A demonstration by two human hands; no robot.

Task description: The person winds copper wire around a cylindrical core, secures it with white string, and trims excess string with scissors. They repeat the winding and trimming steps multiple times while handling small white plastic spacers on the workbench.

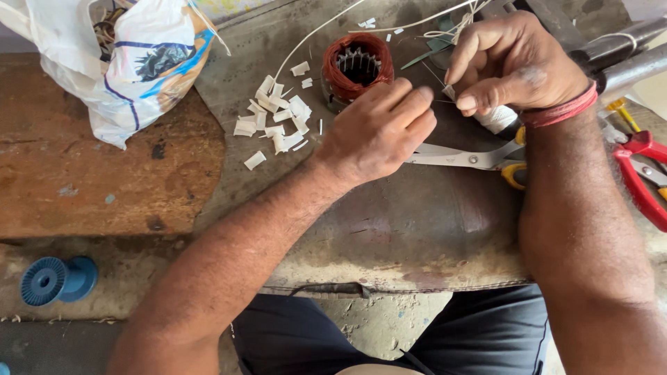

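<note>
Left hand (375, 132) curled loosely beside copper coil (357, 68), right hand (514, 62) pinching white paper strip (450, 92), scissors (472, 158) beneath both hands

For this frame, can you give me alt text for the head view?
Two bare hands, left hand and right hand, meet over a worn metal bench, pinching something small and white. Beside them sit a copper-wound motor stator, white paper scraps, scissors and a blue spool.

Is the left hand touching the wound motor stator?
Apart. The head view shows a strip of bare worn bench between the left hand knuckles and the copper-wound stator; the hand sits nearer the scissors.
</note>
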